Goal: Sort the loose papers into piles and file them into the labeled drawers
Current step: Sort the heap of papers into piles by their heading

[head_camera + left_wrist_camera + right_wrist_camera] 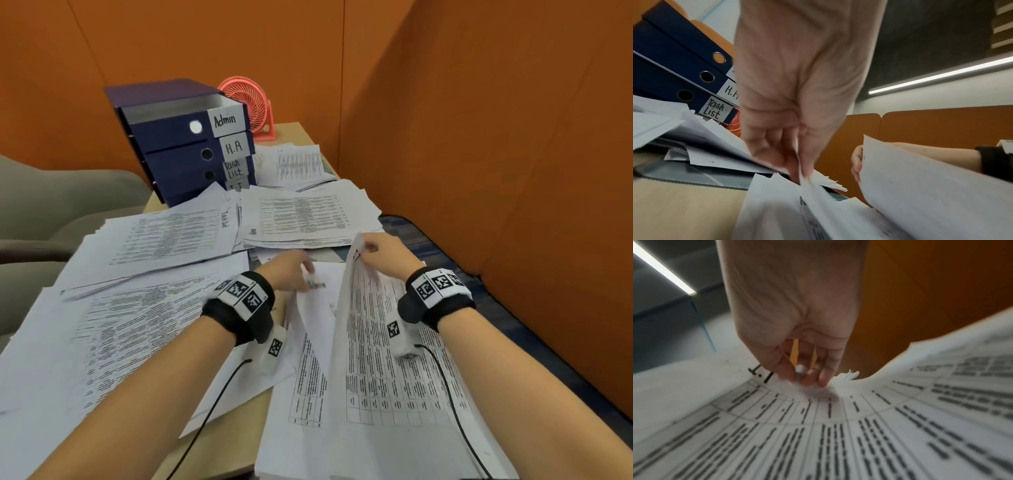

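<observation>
A dark blue drawer stack (178,144) labelled Admin, H.R, Task List and I.T stands at the back of the desk; its top drawer is pulled out a little. Printed sheets cover the desk in several piles. My right hand (368,247) pinches the top corner of a table-printed sheet marked I.T (363,342) and holds it curled up off the near pile; the same right hand (807,378) pinches that I.T sheet (818,434) in the right wrist view. My left hand (305,274) pinches the edge of the sheet underneath (318,308); thumb and fingers of the left hand (800,173) close on that edge.
A pile marked Task List (171,236) lies left of centre, another pile (305,216) sits beyond my hands, and one more pile (298,164) is beside the drawers. A pink fan (250,106) stands behind them. Orange partitions (496,137) close the back and right. A grey chair (51,205) is at the left.
</observation>
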